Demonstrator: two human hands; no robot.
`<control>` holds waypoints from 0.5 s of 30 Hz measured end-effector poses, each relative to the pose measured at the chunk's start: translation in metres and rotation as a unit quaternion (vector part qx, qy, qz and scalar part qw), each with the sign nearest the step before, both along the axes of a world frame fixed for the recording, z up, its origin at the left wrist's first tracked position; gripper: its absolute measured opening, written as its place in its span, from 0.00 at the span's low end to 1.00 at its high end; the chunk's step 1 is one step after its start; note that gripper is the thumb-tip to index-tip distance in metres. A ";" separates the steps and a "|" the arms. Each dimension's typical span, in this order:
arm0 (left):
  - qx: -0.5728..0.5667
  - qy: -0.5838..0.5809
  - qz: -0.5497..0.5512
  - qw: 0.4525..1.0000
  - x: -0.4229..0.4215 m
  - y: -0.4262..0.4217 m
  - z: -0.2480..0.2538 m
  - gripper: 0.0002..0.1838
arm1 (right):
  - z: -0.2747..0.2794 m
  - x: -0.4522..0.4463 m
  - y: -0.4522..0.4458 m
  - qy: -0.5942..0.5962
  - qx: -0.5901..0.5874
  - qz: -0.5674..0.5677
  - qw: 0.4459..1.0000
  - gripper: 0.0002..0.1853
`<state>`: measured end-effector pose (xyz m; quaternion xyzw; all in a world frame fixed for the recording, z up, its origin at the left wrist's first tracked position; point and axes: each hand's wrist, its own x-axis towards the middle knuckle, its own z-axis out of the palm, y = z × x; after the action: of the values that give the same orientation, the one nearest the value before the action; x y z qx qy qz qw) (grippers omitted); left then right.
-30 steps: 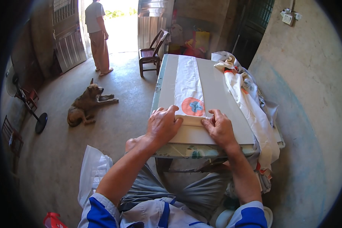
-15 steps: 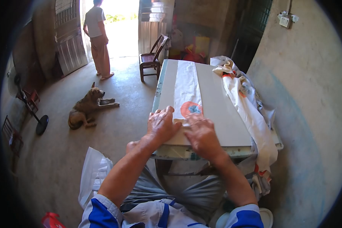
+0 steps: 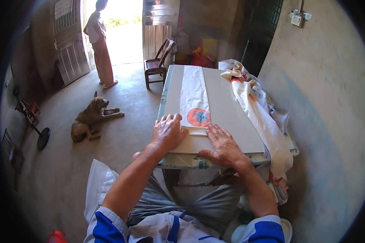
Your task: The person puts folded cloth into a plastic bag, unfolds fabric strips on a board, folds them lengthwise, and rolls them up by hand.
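A long white cloth strip (image 3: 194, 91) lies lengthwise on the table, with an orange, persimmon-like print and blue-green leaf shape near its close end. That end is turned over into a narrow fold (image 3: 195, 131). At the left side, my left hand (image 3: 167, 133) has its fingers curled on the strip, thumb against the fold; its grip is partly hidden. My right hand (image 3: 225, 146) lies flat, fingers stretched out, its fingertips touching the fold's right end and its palm on the tabletop.
The pale table (image 3: 235, 135) has a bunched heap of printed white cloth (image 3: 257, 107) along its right side, hanging over the edge. A dog (image 3: 91, 118) lies on the floor at left. A person (image 3: 99, 44) stands by the doorway. A chair (image 3: 156, 65) and standing fan (image 3: 43, 137) are nearby.
My right hand has moved from over the printed end to the fold's right end and flattened. The fold now shows plainly between my hands. The view has shifted slightly.
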<state>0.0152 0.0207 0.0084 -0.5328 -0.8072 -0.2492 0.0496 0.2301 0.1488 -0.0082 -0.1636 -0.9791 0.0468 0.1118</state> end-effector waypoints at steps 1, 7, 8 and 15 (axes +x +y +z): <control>0.002 0.022 -0.005 1.000 0.003 0.000 0.002 0.29 | -0.001 0.000 0.000 -0.002 0.003 0.000 1.000 0.56; 0.085 0.146 -0.201 0.965 0.034 0.020 -0.014 0.31 | -0.001 -0.001 0.001 0.001 -0.004 0.000 1.000 0.57; 0.085 0.109 -0.252 0.958 0.036 0.023 -0.023 0.31 | -0.001 -0.001 0.002 0.009 -0.008 0.003 1.000 0.57; 0.023 0.035 -0.212 0.976 0.038 -0.004 -0.025 0.35 | 0.006 0.002 -0.003 0.000 0.022 0.004 1.000 0.59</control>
<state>0.0527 0.0170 -0.0162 -0.6987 -0.6678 -0.2539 0.0367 0.2319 0.1454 -0.0020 -0.1573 -0.9805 0.0255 0.1150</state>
